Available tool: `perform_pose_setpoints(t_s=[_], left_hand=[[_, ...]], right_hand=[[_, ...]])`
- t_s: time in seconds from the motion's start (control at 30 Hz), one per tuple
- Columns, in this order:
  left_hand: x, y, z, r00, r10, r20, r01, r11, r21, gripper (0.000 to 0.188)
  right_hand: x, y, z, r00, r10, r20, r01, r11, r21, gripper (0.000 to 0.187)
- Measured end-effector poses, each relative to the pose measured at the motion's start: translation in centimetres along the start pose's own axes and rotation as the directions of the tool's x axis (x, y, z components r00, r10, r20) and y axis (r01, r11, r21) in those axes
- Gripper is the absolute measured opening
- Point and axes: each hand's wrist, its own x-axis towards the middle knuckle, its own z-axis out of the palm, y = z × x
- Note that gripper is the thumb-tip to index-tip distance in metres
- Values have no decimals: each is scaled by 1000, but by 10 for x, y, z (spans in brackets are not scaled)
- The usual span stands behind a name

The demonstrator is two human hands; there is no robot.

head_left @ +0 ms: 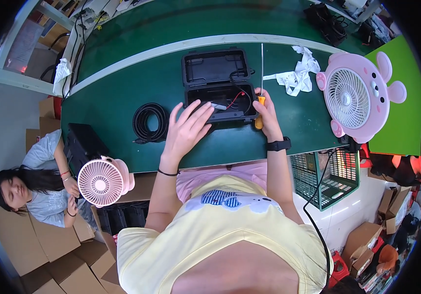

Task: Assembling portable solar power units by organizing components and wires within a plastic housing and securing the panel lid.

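In front of me a black hinged plastic box [246,116] lies on the green table with its lid [215,67] tipped back. Inside it are a small grey-silver part [218,106], a red wire [235,100] and a black cable. My left hand [187,130] rests over the box's front left corner, fingers stretched and slightly apart, their tips close to the silver part; whether they touch it I cannot tell. Closed round the orange-yellow handle of a screwdriver [262,73], my right hand [269,117] is at the box's right side. The shaft points away from me.
A coiled black cable [150,122] lies left of the box. Crumpled white paper [296,73] and a pink animal-shaped fan [352,95] are at the right. Another pink fan [101,182] stands front left, near a seated person [44,181]. A green crate [325,179] sits below the table.
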Motion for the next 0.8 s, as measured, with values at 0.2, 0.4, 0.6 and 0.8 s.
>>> perform_pose_setpoints(t_s=[0.2,0.4,0.6,0.8], left_hand=[[2,-6,0,997,-79,-15,79,997,-26,36],[4,1,-1,983,-168,-72,167,986,-23,35],[-4,-3,13,993,-104,-59,98,990,-100,32],[-5,-1,20,994,-63,-85,44,975,-219,44]], right_hand=[[0,-5,6,1000,1,-15,-1,1000,-10,41],[1,-2,1,1000,16,-2,-16,1000,-9,41],[29,-25,14,959,-118,-259,125,992,11,30],[80,-37,17,930,-293,-224,177,888,-424,41]])
